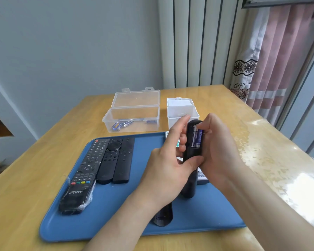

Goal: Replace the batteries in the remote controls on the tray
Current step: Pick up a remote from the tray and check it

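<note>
Our left hand (166, 160) grips the black plastic remote control (190, 153) above the blue plastic tray's (116, 214) right half. Our right hand (218, 151) curls round it, fingertip on its blue cylindrical battery (199, 137).

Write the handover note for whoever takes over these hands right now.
Left hand grips the black remote above the tray, back open. Right hand pinches the blue battery in its compartment.
Three remotes lie side by side on the tray's left; loose batteries sit in the clear box behind.
Done: cover off. Left: settle this battery, close up, check the others; which are finished does not show.
</note>
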A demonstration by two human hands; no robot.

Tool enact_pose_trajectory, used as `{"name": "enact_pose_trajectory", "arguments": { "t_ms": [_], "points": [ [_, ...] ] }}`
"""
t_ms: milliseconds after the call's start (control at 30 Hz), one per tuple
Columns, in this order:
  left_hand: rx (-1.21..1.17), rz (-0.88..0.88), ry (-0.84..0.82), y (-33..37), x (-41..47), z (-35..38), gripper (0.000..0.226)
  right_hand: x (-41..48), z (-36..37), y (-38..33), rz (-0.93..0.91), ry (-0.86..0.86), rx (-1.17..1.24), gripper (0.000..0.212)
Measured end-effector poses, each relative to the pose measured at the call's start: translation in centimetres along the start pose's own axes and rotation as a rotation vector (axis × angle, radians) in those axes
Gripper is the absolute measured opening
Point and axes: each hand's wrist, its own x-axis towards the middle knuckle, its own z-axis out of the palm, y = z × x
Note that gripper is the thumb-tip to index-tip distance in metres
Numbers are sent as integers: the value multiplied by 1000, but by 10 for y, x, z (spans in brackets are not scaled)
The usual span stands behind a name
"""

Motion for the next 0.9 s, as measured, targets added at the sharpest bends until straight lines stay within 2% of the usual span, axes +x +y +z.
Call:
{"name": "enact_pose_trajectory", "arguments": {
  "t_ms": [100, 200, 300, 400, 500, 600, 700, 767, 800, 900],
  "points": [
    [187, 54, -16, 0, -1, 0, 80, -1, -2, -2, -27, -2, -33, 19],
    [556, 221, 124, -4, 2, -8, 60, -1, -4, -2, -45, 7, -118, 15],
    [561, 322, 287, -9, 7, -15, 43, 3, -5, 4, -5, 9, -177, 19],
    [445, 337, 333, -9, 8, -17, 29, 5, -2, 10, 39, -62, -219, 28],
    [209, 216, 369, -6, 9, -19, 19, 6, 0, 14, 36, -120, -131, 28],
    [-404, 0, 352, 0, 14, -26, 17, 7, -1, 13, -34, -46, -81, 32],
    [-732, -229, 365, 0, 18, -35, 25, 6, -5, 10, -75, 8, -102, 31],
    [-739, -354, 309, -5, 18, -39, 27, 7, -7, 7, -125, 24, -36, 30],
    [-658, -388, 255, -6, 18, -41, 24, 8, -8, 4, -156, 40, 15, 29],
    [-203, -388, 58, -9, 17, -42, 4, 8, -11, 0, -217, 76, 233, 29]
  ]
}}
